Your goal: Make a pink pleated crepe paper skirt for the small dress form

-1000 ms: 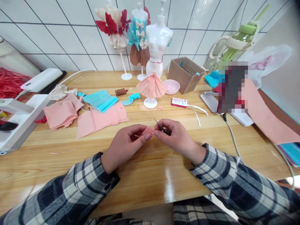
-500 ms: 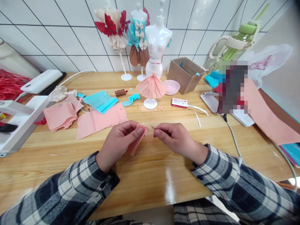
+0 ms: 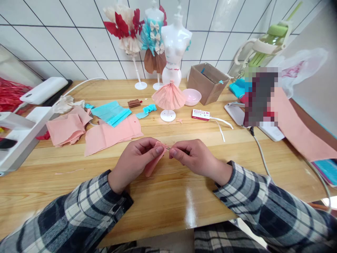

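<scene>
My left hand [image 3: 139, 158] pinches a small folded piece of pink crepe paper [image 3: 152, 166] between thumb and fingers, and the paper hangs below the thumb. In my right hand [image 3: 196, 154] is a short, thin metal piece [image 3: 167, 148], mostly hidden by the fingers; its kind is not clear. Its tip meets the upper edge of the pink paper. Beyond the hands stands a white mini mannequin [image 3: 175, 45] wearing a pleated pink paper skirt [image 3: 169, 96].
Pink sheets [image 3: 113, 135] and a blue sheet [image 3: 112, 113] lie left. Two dressed mannequins stand by the tiled wall, with a cardboard box [image 3: 207, 84], pink bowl [image 3: 192, 97] and small white-and-red box [image 3: 200, 115] to the right. A power strip [image 3: 26, 140] sits far left.
My right hand has moved slightly left and down, bringing the thin metal piece from just off the pink paper to its edge. My left hand keeps its pinch.
</scene>
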`<state>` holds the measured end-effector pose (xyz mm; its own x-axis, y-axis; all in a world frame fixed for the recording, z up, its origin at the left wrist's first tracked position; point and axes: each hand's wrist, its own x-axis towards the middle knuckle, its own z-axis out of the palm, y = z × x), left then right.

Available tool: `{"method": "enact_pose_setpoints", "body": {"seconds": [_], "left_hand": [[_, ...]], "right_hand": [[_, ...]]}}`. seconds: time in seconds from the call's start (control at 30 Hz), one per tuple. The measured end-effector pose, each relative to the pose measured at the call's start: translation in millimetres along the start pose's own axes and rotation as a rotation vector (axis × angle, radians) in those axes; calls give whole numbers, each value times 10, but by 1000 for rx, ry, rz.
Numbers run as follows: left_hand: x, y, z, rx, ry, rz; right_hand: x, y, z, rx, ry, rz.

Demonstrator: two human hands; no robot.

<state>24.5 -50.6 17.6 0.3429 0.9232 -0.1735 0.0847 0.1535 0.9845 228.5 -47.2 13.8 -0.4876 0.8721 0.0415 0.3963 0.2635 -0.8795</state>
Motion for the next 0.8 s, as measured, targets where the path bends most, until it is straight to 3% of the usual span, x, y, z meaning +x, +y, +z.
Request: {"method": "enact_pose_setpoints", "body": {"seconds": [0.53,0.8], "left_hand": [[-7,8,15,-6,-51,8],[22,-1,12,13,18,53]], "right_hand": [[7,12,17,108,-22,11],[4,10,2,114,-47,41]]}}
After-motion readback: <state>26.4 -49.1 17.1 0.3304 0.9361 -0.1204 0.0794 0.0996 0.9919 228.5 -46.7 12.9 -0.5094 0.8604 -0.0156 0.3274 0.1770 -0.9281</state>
